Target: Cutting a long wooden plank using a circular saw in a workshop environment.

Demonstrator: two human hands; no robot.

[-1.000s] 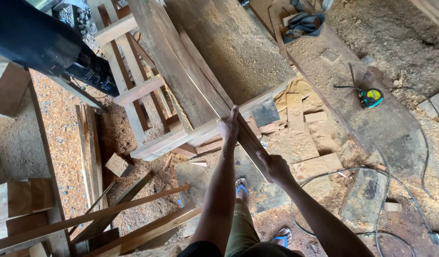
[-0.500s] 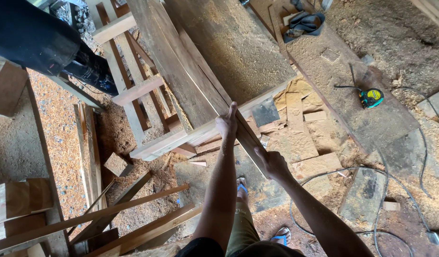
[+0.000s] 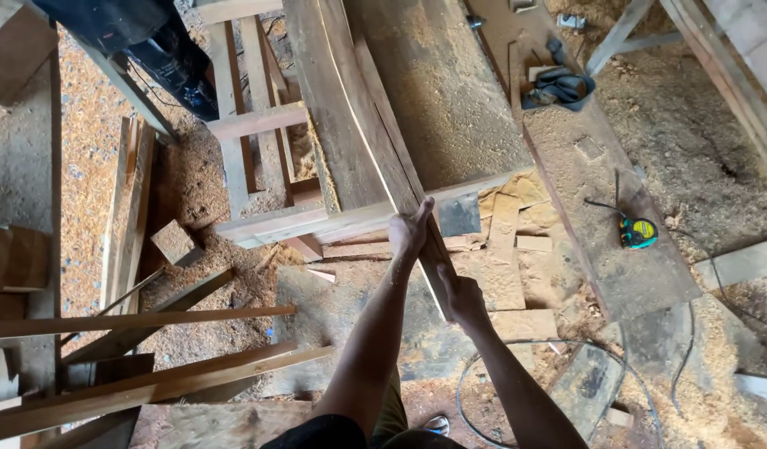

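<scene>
A long narrow wooden plank [image 3: 375, 133] lies on edge along a sawdust-covered workbench [image 3: 450, 91], its near end sticking out past the bench's front rail. My left hand [image 3: 410, 229] presses flat against the plank's left side near that end. My right hand [image 3: 462, 295] grips the plank's lowest tip from the right. Both forearms reach up from the bottom of the head view.
A yellow-green tape measure [image 3: 639, 233] lies on a board at right. Loose wooden strips [image 3: 142, 320] lean at lower left, a small block [image 3: 175, 243] beside them. A dark machine [image 3: 134, 41] stands top left. A cable loops on the sawdust floor near my feet.
Both hands have stayed on the plank's near end. The view has shifted slightly, and the hands sit a little lower on the plank.
</scene>
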